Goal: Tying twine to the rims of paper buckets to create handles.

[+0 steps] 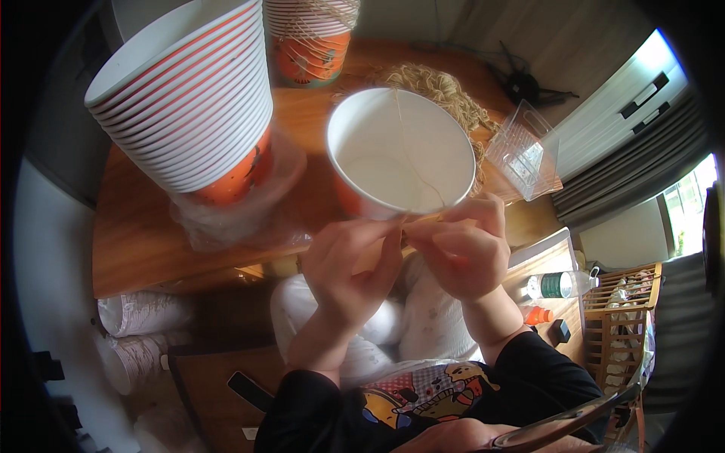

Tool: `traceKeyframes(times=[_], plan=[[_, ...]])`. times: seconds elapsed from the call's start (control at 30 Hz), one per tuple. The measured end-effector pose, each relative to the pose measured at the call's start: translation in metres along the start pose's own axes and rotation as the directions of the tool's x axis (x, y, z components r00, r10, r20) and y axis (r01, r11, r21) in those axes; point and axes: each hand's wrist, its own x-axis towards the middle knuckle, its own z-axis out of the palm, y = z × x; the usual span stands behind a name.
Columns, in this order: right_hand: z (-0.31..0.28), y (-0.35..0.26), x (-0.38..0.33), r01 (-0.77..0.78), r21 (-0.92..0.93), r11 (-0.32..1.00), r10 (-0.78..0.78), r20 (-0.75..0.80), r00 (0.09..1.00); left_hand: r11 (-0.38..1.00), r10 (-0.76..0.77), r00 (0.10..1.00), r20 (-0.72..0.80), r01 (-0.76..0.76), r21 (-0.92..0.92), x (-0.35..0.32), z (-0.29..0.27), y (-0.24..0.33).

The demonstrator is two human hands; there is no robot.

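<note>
While hands [411, 249] pinch it, the cup [398, 151] gapes white, string-crossed.

A smooth matt paper bowl [396, 155], rough fibrous twine [445, 94], a glossy clear plastic box [525, 155] and a polished wooden table [143, 234].

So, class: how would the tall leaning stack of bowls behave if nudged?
The stack already leans, so it probably tips easily. The bowls look like thin paper, likely light for their size. The plastic wrap beneath may let it slide.
</note>
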Motion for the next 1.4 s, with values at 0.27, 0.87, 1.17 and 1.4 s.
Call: traceKeyframes(times=[0.27, 0.87, 1.17, 1.4], plan=[[0.003, -0.001, 0.006, 0.029, -0.003, 1.000, -0.029, -0.014, 0.999, 1.000, 0.003, 1.000, 0.012, -0.003, -0.012, -0.002, -0.001, -0.001], [0.002, -0.006, 0.002, -0.264, 0.140, 0.954, 0.258, 0.058, 0.964, 0.998, 0.027, 1.000, 0.012, -0.027, 0.048, 0.001, -0.005, 0.005], [0.000, -0.004, 0.000, -0.273, 0.132, 0.953, 0.265, 0.071, 0.962, 0.999, -0.019, 0.999, 0.045, 0.021, -0.024, -0.003, -0.006, 0.003], [0.002, 0.006, -0.003, -0.102, 0.113, 0.988, 0.097, 0.047, 0.994, 0.975, -0.139, 0.984, 0.108, 0.156, -0.161, -0.009, -0.003, -0.001]])
